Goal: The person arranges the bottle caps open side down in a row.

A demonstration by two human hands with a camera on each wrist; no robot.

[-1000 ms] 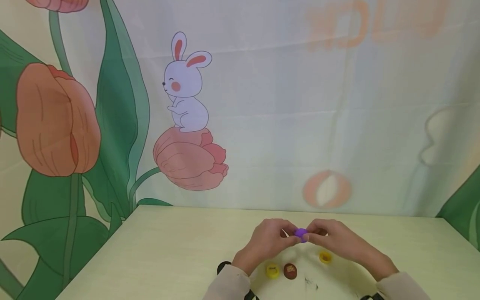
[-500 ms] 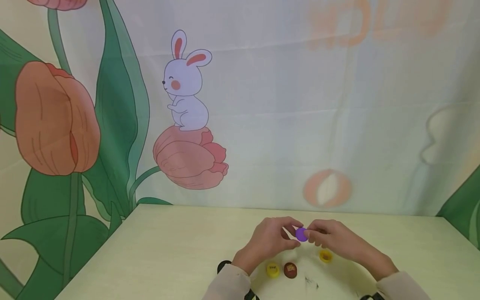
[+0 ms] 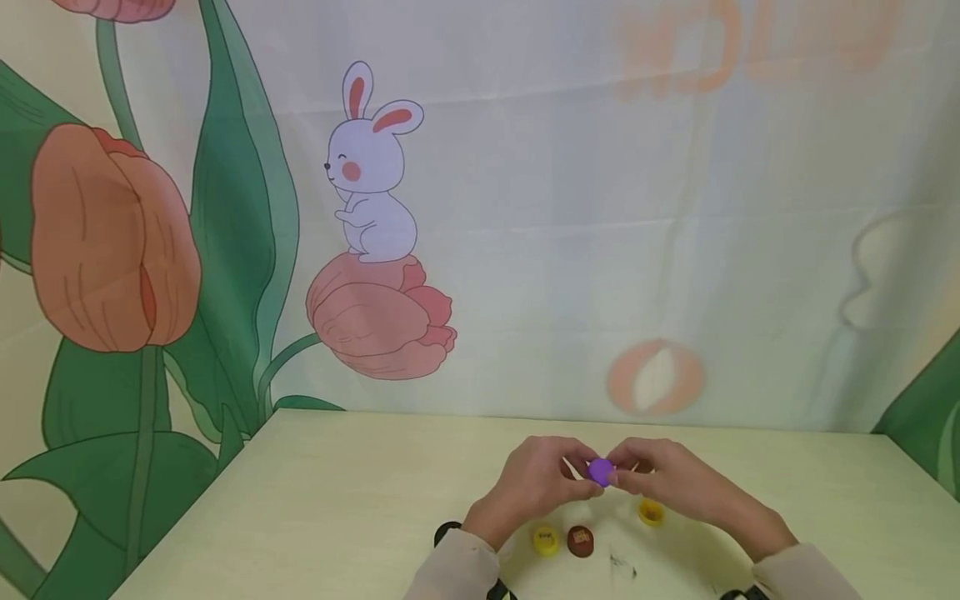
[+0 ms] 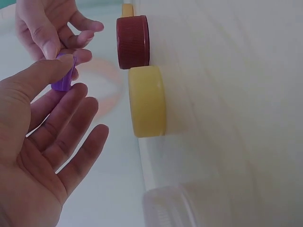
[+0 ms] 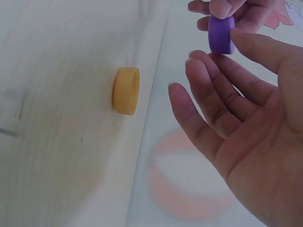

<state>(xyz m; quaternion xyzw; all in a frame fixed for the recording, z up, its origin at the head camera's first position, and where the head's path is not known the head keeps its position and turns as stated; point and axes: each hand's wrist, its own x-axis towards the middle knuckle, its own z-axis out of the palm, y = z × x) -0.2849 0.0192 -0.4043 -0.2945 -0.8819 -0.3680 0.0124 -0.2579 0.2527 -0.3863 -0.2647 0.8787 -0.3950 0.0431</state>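
A ridged purple bottle cap [image 3: 601, 472] is held up above the table between both hands. My left hand [image 3: 536, 479] pinches it from the left. In the left wrist view that thumb lies on the purple cap [image 4: 64, 78], with the index finger underneath. From the other side my right hand [image 3: 671, 475] pinches it too, its thumb on the edge and a fingertip below in the right wrist view. Closer to the body a yellow cap [image 3: 545, 541] and a dark red cap [image 3: 581, 542] lie side by side, both with printed tops. An orange-yellow cap [image 3: 652, 512] lies hollow side up below the right hand.
A clear plastic cap-like piece [image 4: 170, 208] stands at the bottom of the left wrist view. Dark scuff marks [image 3: 622, 567] show on the pale table [image 3: 337, 492]. A printed cloth [image 3: 525, 208] hangs behind the table's far edge.
Half a second ago the left fingers were spread off the purple cap while the right hand held it; now they pinch it again. The cap has turned and shifted slightly. The other caps stay put.
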